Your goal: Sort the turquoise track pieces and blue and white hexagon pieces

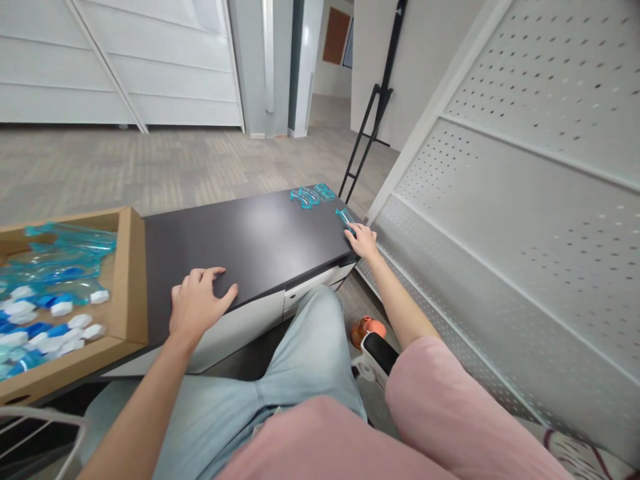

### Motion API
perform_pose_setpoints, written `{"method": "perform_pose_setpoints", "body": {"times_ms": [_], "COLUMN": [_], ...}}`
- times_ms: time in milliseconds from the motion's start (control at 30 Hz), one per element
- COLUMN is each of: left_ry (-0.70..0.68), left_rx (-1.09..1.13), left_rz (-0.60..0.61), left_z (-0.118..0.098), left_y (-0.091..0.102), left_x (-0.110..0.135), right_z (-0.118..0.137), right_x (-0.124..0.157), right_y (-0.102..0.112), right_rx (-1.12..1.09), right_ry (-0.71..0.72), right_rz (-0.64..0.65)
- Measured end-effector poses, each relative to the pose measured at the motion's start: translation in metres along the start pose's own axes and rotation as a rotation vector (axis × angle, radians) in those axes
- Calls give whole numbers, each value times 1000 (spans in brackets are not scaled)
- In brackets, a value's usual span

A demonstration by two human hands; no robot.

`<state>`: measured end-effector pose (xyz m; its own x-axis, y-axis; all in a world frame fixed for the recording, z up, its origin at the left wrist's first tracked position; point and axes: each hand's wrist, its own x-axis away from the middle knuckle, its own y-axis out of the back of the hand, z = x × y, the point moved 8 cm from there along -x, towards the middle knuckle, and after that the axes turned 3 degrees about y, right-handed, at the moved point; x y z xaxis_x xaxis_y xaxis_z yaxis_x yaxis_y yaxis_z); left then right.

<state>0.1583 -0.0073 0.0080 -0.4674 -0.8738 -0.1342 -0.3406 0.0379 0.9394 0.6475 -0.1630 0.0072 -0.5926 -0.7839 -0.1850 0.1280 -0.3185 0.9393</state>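
My left hand [197, 303] rests at the near edge of the dark tabletop [240, 233], thumb and fingers apart, holding nothing. Towards the table's right end, my right hand [363, 241] has its fingers bent around the near end of a straight clear turquoise plastic piece [344, 215]. That end is partly hidden by the fingers. Just beyond it lie curved clear turquoise pieces [305, 197], and beside them a group of smaller turquoise pieces [325, 192] near the far right corner.
On the left, a cardboard tray [131, 280] holds clear turquoise parts and several white and blue pieces. A perforated white panel [500, 220] stands close on the right. An orange object [369, 328] is below, by the chair. A black stand [367, 127] rises behind the table.
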Motion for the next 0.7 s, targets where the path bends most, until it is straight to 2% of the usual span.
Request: {"method": "perform_pose_setpoints", "body": {"times_ms": [267, 467, 567, 700], "left_ry": [-13, -7, 11, 15], "left_rx": [-49, -36, -15, 17], "left_rz": [-16, -36, -26, -20], "left_z": [1, 2, 0, -5], "left_y": [-3, -4, -2, 1], "left_x": [0, -1, 2, 6], "right_z": [-22, -16, -7, 10], "right_x": [-18, -12, -1, 9], "right_y": [-7, -1, 12, 31], "right_rx": [73, 89, 100, 90], "right_ry": [-9, -29, -27, 11], "right_rz": [51, 34, -88, -386]}}
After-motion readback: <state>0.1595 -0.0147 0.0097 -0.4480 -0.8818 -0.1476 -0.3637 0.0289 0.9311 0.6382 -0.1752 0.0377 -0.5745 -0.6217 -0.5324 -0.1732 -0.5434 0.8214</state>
